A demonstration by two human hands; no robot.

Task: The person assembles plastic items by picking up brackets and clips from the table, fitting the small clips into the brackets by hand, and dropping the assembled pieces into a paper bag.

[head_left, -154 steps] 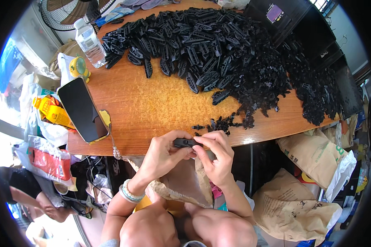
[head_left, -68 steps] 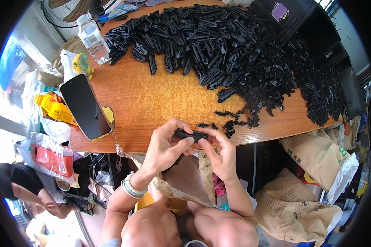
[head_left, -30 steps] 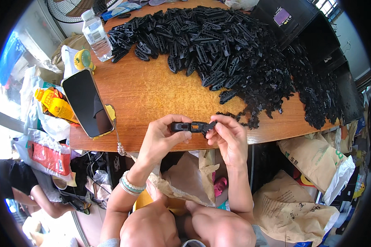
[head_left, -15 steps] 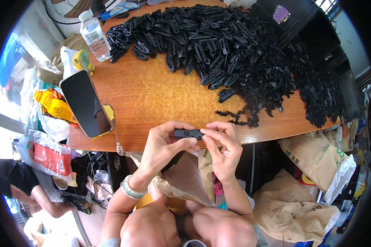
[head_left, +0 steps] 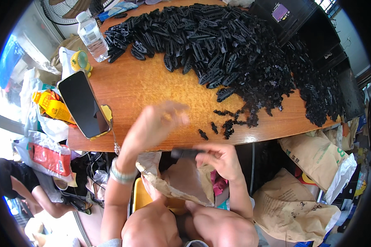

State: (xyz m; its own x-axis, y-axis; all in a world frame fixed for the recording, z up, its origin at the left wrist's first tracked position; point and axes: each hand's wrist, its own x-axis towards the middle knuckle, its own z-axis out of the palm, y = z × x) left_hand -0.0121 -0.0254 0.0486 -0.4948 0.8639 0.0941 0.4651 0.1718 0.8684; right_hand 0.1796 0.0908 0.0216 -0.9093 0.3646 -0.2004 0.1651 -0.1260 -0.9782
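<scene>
Right hand (head_left: 221, 161) of the seated worker pinches a black plastic part (head_left: 185, 153) between thumb and fingers, just off the table's near edge and above an open brown paper bag (head_left: 187, 179) at the lap. Over the tabletop, the left hand (head_left: 158, 121) is a smear, fingers loosely bent; I can't tell whether it holds anything.

Beneath it the wooden table (head_left: 119, 86) has an orange-brown finish, mottled and paler in the middle. Near the edge lie small black pieces (head_left: 203, 134), and beyond them a great heap of black hull-shaped parts (head_left: 193, 37) runs into a drift of smaller black bits (head_left: 268, 82) on the right, beside black crates (head_left: 268, 12). To the left are a smartphone (head_left: 84, 105), a yellow handheld fan (head_left: 79, 61) and a clear water bottle (head_left: 92, 39). Crumpled paper sacks (head_left: 294, 210) slump by the table's right side.

Blur hides the held part's detail, and the tiny bits merge into one dark mass. A caged fan (head_left: 70, 10) is cut off at the top; at far left, only part of another person (head_left: 14, 175) shows.
</scene>
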